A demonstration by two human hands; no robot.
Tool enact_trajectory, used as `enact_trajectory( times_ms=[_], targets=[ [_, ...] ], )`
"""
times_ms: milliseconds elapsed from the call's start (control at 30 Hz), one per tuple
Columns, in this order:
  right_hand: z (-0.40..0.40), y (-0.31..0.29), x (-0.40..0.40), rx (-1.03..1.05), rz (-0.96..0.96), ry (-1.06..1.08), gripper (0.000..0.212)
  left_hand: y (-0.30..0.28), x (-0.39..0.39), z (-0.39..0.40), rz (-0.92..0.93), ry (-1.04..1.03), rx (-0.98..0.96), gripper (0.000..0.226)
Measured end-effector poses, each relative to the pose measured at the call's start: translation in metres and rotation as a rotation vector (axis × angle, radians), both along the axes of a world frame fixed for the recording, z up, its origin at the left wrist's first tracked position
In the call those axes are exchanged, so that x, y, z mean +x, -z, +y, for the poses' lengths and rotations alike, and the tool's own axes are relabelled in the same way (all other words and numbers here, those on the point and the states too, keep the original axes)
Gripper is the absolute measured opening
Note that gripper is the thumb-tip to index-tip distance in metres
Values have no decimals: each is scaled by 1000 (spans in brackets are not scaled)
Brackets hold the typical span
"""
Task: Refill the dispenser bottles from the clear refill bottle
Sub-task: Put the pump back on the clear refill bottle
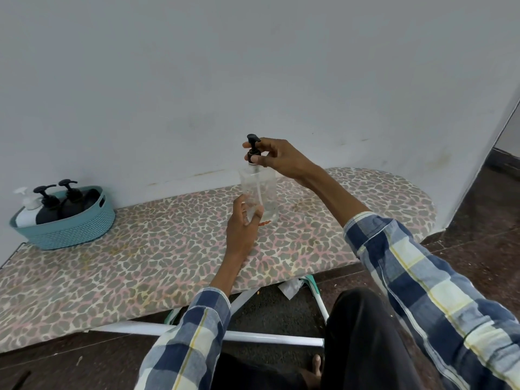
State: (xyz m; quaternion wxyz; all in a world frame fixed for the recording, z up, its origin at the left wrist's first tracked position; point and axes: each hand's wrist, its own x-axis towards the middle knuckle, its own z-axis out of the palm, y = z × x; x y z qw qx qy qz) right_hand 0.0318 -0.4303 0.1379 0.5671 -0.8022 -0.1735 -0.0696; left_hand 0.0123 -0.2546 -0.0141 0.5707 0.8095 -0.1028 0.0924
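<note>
A clear bottle (260, 192) with a black pump top (253, 149) stands upright on the leopard-print ironing board (140, 249), near the wall. My right hand (277, 159) pinches the collar of the black pump from the right. My left hand (243, 220) wraps round the lower part of the clear bottle from the front left. Only a little liquid shows at the bottle's bottom. At the far left, a teal basket (67, 229) holds two black dispenser bottles (60, 204) and one white dispenser bottle (28, 209).
The grey wall runs right behind the board. The board's white legs (253, 336) cross the dark tiled floor under its near edge. My knees and a bare foot are at the bottom of the view. A wall corner stands at the right.
</note>
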Motion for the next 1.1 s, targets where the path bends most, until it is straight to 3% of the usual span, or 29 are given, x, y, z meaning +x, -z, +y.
enact_trajectory(
  times_ms=[133, 267, 467, 800, 900, 1100],
  targets=[
    [-3, -1, 1, -21, 16, -111, 35, 3, -1, -1, -2, 27, -10, 72],
    [0, 9, 3, 89, 6, -97, 32, 5, 1, -3, -16, 5, -21, 72],
    [0, 7, -1, 90, 34, -115, 31, 5, -1, -1, -34, -41, 3, 66],
    [-16, 14, 1, 196, 101, -501, 32, -8, -15, -1, -25, 151, -94, 73],
    [-6, 12, 1, 124, 41, -454, 30, -10, -13, -1, 7, 116, -96, 57],
    [2, 15, -14, 193, -10, -232, 31, -6, -13, -10, -16, 53, -104, 39]
  ],
)
